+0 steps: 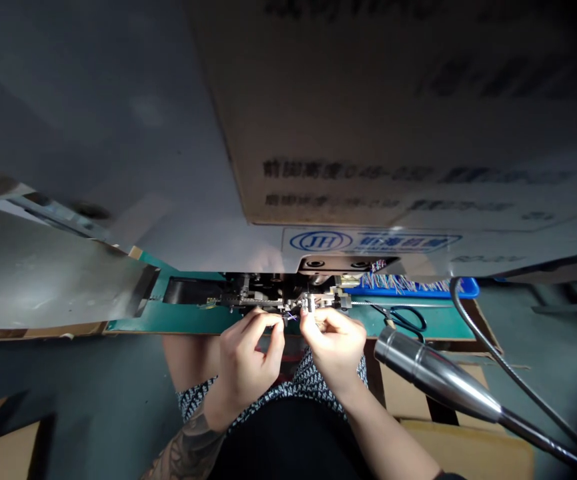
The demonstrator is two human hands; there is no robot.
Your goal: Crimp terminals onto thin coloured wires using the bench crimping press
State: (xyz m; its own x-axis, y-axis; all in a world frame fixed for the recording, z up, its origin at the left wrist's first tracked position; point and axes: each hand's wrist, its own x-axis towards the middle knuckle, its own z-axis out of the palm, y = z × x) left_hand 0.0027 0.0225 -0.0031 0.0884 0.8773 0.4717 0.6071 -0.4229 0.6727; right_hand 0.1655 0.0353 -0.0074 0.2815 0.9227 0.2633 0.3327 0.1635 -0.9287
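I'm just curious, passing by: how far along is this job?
In hand: thin wires show between the fingertips of the left hand and right hand at the machine, so this piece looks unfinished. Done or left: the blue tray holds many wires, finished or waiting, I can't tell.

The left hand (251, 353) and right hand (335, 343) are raised close in front of the body, near each other but apart. The left forearm (183, 447), tattooed, comes up from the lower left; the right forearm (391, 427), bare, slants in from the lower right. On the left hand the thumb points upward and the index finger arches toward its tip. The right hand's thumb also points up, its fingers curled inward. Both look pinched, though whether the fingertips meet is unclear.
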